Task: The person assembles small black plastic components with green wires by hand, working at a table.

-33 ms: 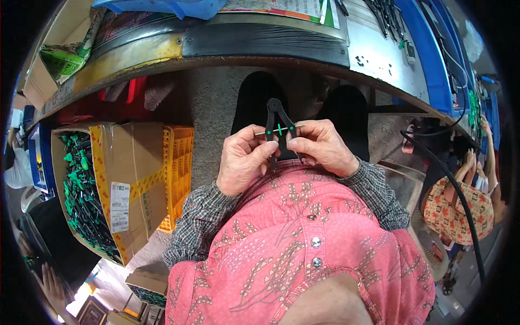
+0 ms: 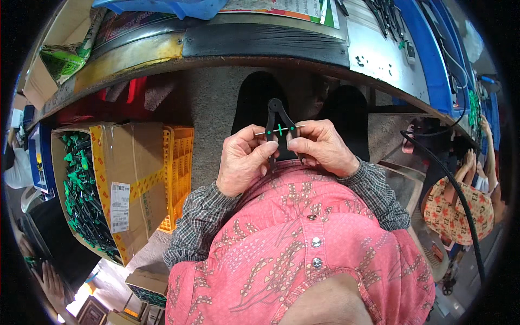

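plainly, the black v-shaped tool (image 2: 272, 117) sits between left hand (image 2: 238, 161) and right hand (image 2: 325, 142), each apparently pinching one side.

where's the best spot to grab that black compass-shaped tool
Probably the rounded hinge of the compass-shaped tool, coming from the bench side: it points that way, uncovered, while left hand and right hand pinch the legs.

Head-worn fisheye, looking steeply down from the near side of the table (image 2: 262, 44); pink garment (image 2: 287, 238) closer than table.
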Available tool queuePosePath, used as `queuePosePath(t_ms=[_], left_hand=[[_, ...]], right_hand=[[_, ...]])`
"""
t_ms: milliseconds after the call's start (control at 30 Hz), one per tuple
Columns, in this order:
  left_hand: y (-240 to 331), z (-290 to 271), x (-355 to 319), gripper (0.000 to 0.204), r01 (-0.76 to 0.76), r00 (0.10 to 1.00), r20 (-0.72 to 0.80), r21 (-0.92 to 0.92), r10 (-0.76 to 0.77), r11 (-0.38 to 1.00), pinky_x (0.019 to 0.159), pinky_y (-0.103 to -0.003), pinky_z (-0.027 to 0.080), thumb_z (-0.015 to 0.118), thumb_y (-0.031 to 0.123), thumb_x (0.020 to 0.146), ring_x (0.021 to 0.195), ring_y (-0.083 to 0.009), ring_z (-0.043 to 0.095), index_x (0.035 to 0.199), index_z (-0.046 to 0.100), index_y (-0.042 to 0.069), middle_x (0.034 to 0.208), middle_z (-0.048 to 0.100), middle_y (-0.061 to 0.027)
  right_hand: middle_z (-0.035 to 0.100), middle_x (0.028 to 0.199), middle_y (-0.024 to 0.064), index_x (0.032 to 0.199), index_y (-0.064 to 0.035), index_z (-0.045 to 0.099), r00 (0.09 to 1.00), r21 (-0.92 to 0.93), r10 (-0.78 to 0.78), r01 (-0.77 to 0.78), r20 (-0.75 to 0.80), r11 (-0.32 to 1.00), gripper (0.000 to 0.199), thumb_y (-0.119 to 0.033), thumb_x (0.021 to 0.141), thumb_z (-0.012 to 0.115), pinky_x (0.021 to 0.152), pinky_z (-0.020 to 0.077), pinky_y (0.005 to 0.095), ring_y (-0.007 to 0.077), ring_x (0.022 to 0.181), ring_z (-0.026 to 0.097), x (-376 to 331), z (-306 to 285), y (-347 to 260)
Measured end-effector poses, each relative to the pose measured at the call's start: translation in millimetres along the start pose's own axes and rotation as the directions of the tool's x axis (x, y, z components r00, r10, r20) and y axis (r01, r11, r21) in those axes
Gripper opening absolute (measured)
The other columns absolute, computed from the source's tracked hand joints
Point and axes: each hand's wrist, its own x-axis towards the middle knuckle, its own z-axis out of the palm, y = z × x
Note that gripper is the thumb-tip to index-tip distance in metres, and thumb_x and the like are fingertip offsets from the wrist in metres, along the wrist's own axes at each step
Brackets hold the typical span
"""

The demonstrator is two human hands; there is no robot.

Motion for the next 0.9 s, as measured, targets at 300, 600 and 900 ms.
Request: queuePosePath(t_ms=[300, 600, 900], left_hand=[[5, 0, -2, 0.018, -0.034, 0.999, 0.023, 0.012, 0.033, 0.999, 0.048, -0.02, 0.051, 0.064, 0.008, 0.089, 0.065, -0.0093, 0.06, 0.103, 0.059, -0.001, 0.08, 0.063, -0.007], [19, -6, -3, 0.015, -0.048, 0.996, 0.077, 0.09, 0.041, 0.995, 0.047, -0.018, 0.048, 0.063, 0.008, 0.089, 0.059, -0.0063, 0.058, 0.1, 0.059, -0.002, 0.075, 0.062, -0.0041], [32, -12, -5, 0.014, -0.09, 0.988, 0.136, 0.171, 0.067, 0.981, 0.047, -0.018, 0.048, 0.062, 0.007, 0.088, 0.06, -0.0066, 0.057, 0.099, 0.059, -0.002, 0.074, 0.062, -0.0051]], right_hand=[[0.053, 0.066, -0.0045, 0.088, -0.0015, 0.065, 0.999, 0.042, 0.052, -0.052, 0.009, 0.998, 0.015, -0.016, 0.092, 0.063, 0.042, 0.0334, 0.0174, 0.0004, 0.049, 0.041, -4, 0, -6], [0.051, 0.066, -0.0076, 0.083, -0.0035, 0.064, 0.996, 0.034, 0.079, -0.08, 0.028, 0.996, 0.014, -0.015, 0.09, 0.064, 0.046, 0.0287, 0.0175, -0.0011, 0.054, 0.038, -8, 1, -23], [0.052, 0.066, -0.0066, 0.082, -0.0028, 0.064, 0.997, -0.036, 0.062, -0.06, 0.039, 0.998, 0.013, -0.014, 0.089, 0.064, 0.046, 0.031, 0.017, -0.0008, 0.054, 0.041, -8, 3, -29]])
